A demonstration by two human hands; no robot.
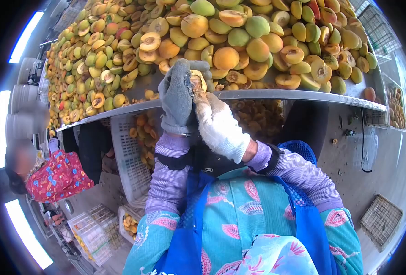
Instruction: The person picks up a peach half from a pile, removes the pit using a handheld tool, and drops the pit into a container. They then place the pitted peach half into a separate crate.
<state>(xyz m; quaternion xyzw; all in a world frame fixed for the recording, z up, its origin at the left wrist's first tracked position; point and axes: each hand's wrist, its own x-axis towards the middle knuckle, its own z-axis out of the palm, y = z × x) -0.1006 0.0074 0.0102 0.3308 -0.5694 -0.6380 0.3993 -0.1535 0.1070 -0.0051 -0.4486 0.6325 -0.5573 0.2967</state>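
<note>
In front of my chest, above the table's near edge, both gloved hands meet at a cut yellow peach [197,79]. My left hand [179,96], in a grey glove, is closed around the fruit, with the cut flesh turned towards me. From the right comes my right hand [219,123] in a white glove. Its brown-stained fingers are pressed together against the lower side of the peach. Whatever those fingers grip is hidden. Just beyond my hands lies a heap of halved and whole peaches [226,58].
The metal table [304,94] has a raised rim. Below it stands a white crate [132,156] beside more peaches. A person in a red patterned top [61,176] is at the left. Other crates [381,217] sit on the floor, and a peach-filled basket [397,107] stands at the right.
</note>
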